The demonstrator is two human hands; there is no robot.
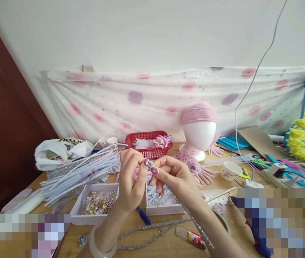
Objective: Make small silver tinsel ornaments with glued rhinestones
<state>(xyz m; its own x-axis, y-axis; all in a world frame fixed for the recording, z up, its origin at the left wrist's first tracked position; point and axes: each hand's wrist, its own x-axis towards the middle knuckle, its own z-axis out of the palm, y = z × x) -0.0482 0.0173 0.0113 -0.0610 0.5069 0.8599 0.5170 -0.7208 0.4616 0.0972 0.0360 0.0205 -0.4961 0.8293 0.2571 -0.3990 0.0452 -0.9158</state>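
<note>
Raised over the middle of the table, my left hand [131,175] and my right hand [175,175] meet fingertip to fingertip. Both pinch the end of a silver tinsel pipe cleaner [197,224], bunched small between thumbs and fingers. Its loose tail hangs below my right wrist toward the front edge. Behind my left hand stands a white box of gold-rimmed gems [98,203]. A second white box [165,209], with pale blue loops and small beads, lies under my right hand. More silver tinsel stems [141,247] lie on the wood in front.
A foam head with pink wrapping [199,132] stands behind, beside a red basket [152,152]. Pale pipe cleaners [80,182] pile up at left. A blue pen [143,215], a lighter [190,237], a paper cup [231,171] and a blue glue gun [251,229] lie around.
</note>
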